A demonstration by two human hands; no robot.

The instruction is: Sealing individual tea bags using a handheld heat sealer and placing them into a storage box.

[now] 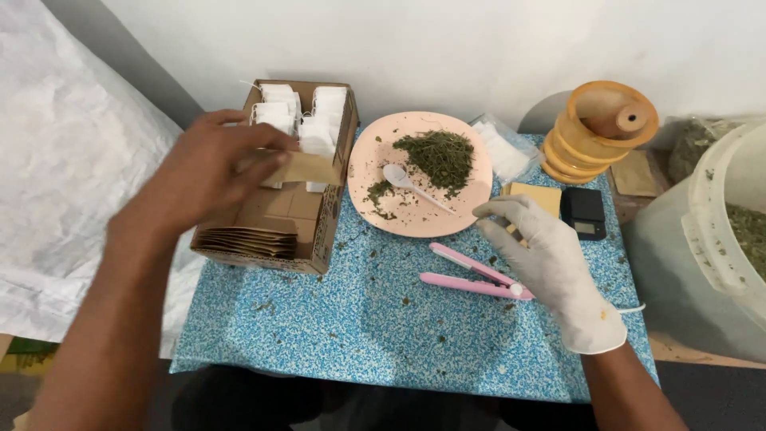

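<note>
Speckled blue-and-white mat [383, 319], grainy to look at, strewn with dried green crumbs. On it, left, an open corrugated cardboard box [319, 239]: white tea-bag-like sachets [319, 120] stacked at the far end, flat brown paper envelopes [239, 239] standing on edge at the near end. Round pale-pink plate [371, 152] just beside the box, heaped with dried chopped herb [439, 156]; white plastic spoon [403, 182] lying in it, bowl to the left. Stack of orange rings [602, 128] on a wooden peg at the far right, small black pocket scale [583, 213] near it, clear crinkled plastic bag [503, 148] behind the plate. Translucent white bucket [718, 231] at the right edge, more herb inside.

Left hand [207, 172], bare, over the box, fingers curled and pinching one brown paper envelope [307, 168] lifted above the sachets. Right hand [550, 255], in a white latex glove, loosely spread and empty, palm down, fingertips near a tan square pad [538, 195], heel over the hinge end of a pink slim heat-sealing tong [467, 275] lying on the mat with its two arms slightly apart; actual contact with the tong impossible to tell.
</note>
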